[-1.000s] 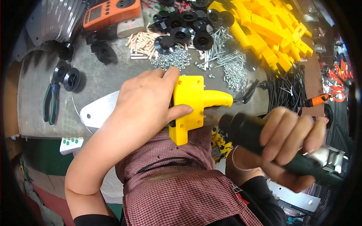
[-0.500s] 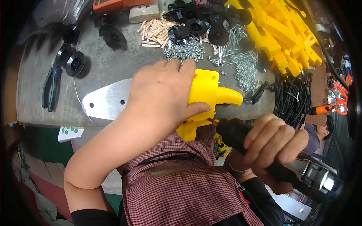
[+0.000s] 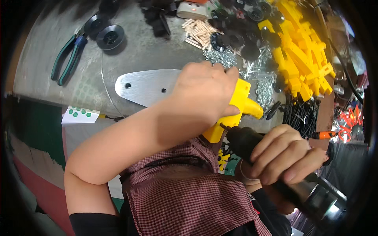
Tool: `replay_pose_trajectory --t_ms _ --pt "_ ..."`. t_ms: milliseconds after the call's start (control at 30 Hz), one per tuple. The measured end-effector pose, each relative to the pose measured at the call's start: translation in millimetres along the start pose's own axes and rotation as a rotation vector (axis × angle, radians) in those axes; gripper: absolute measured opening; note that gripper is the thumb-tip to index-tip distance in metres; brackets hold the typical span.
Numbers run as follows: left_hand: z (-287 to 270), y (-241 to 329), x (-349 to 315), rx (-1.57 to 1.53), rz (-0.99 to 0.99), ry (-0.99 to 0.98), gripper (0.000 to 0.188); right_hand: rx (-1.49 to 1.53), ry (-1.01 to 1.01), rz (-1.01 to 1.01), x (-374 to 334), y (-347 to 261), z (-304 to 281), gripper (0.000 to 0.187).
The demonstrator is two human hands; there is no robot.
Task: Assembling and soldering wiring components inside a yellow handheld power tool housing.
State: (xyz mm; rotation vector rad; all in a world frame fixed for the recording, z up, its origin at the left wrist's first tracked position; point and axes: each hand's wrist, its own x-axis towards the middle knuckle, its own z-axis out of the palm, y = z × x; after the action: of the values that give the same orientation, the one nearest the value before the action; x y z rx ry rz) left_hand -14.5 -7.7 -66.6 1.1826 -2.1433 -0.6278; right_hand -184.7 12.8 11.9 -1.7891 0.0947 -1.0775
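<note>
- Presently, the left hand [image 3: 204, 88] is gripping the yellow plastic housing [image 3: 239, 98], its thumb lying across the near face while the other fingertips are hiding behind the knuckles.
- Just under and right of those fingers, the housing is sitting at the edge of the surface [image 3: 145, 51], its near end jutting out over the checked apron [image 3: 189, 185]; its moulded handle [image 3: 252, 108] is pointing right.
- Left of the same fingers, the brushed-metal plate [image 3: 151, 83] is showing two holes and tapering to a rounded end.
- Judging by looks, the housing is probably weighing little and staying stiff, with the plate adding heft and a slippery face; the blocky body is offering a surer hold than the plate's thin edges.
- The right hand's fingers are clenching around the dark power screwdriver [image 3: 246, 142], whose bit [image 3: 225, 126] is meeting the housing in view, just below the left thumb; whether it is seating in a screw, I cannot tell.
- The left elbow is bending, its forearm slanting up and rightward, palm facing down.
- The right wrist is bending behind the tool, knuckles turning upward.
- Beyond the left fingers, loose screws [image 3: 266, 91] are heaping; far left, green-handled pliers [image 3: 70, 59] are lying.
</note>
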Motion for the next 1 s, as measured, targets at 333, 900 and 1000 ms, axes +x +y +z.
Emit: replay_pose_trajectory --t_ms 333,900,1000 --pt "2 -1 -2 0.017 -0.048 -0.005 0.057 0.012 -0.083 0.009 9 2 4 0.028" --pt "-17 -5 -31 0.094 0.034 -0.106 0.092 0.508 1.239 -0.061 -68 5 -96 0.031" --pt "-12 -4 -32 0.128 0.055 -0.086 0.092 0.526 1.373 -0.077 -83 14 -99 0.031"
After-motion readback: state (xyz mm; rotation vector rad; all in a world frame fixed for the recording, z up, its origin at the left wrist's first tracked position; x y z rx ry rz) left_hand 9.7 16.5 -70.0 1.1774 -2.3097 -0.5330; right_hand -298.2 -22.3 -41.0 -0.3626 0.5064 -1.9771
